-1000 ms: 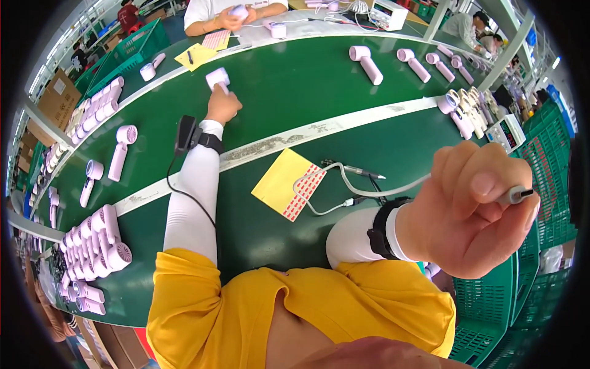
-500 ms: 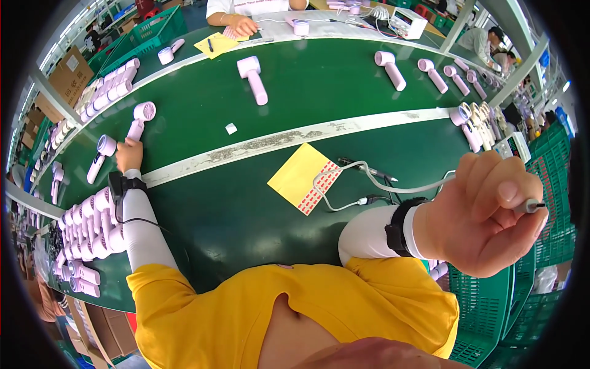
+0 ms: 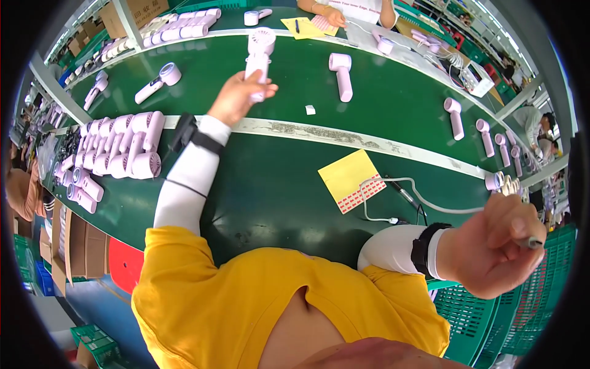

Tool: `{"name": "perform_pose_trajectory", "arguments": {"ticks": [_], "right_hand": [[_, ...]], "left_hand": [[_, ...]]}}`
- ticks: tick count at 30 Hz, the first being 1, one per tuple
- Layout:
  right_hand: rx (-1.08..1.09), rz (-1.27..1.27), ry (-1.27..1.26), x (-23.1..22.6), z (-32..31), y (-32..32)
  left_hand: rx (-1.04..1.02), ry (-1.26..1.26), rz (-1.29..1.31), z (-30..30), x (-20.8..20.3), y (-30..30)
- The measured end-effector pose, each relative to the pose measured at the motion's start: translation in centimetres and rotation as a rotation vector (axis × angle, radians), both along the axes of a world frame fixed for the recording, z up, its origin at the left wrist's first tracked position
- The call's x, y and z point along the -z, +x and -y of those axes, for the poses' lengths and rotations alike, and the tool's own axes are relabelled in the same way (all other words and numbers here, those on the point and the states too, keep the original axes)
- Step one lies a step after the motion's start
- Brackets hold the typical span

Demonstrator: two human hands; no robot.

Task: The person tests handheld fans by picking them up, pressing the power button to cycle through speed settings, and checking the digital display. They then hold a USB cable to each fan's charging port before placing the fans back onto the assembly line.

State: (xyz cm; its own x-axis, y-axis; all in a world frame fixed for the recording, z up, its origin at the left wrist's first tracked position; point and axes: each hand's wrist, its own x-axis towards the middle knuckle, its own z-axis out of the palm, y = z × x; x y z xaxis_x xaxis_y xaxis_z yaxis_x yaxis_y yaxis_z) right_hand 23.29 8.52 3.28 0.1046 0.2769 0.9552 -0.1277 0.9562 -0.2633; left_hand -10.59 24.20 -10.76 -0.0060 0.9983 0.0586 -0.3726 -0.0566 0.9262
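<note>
Lilac plastic fills my left hand (image 3: 235, 98): fingers close around the handle of a round-headed handheld fan (image 3: 262, 44), upper centre. At right, my right hand (image 3: 491, 249) pinches a grey cable plug (image 3: 532, 243). Its pale cable (image 3: 452, 211) crosses a yellow, red-marked paper sheet (image 3: 345, 175), right of centre; lilac fans (image 3: 118, 154) crowd the left.

Characters (image 3: 147, 3) on cardboard box (image 3: 145, 15), lettering (image 3: 357, 5) across white shirt (image 3: 362, 15)
</note>
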Motion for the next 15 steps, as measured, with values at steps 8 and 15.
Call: {"name": "perform_pose_trajectory", "arguments": {"ticks": [8,15], "right_hand": [[0.402,0.341,-0.331,-0.1,-2.8,-5.1],[-0.17,0.253,-0.451,0.5,-3.2,-7.1]], "left_hand": [[-0.857,0.999,-1.307,10.0,-7.7,8.6],[-0.654,0.964,-1.141,14.7,-8.7,11.5]]}}
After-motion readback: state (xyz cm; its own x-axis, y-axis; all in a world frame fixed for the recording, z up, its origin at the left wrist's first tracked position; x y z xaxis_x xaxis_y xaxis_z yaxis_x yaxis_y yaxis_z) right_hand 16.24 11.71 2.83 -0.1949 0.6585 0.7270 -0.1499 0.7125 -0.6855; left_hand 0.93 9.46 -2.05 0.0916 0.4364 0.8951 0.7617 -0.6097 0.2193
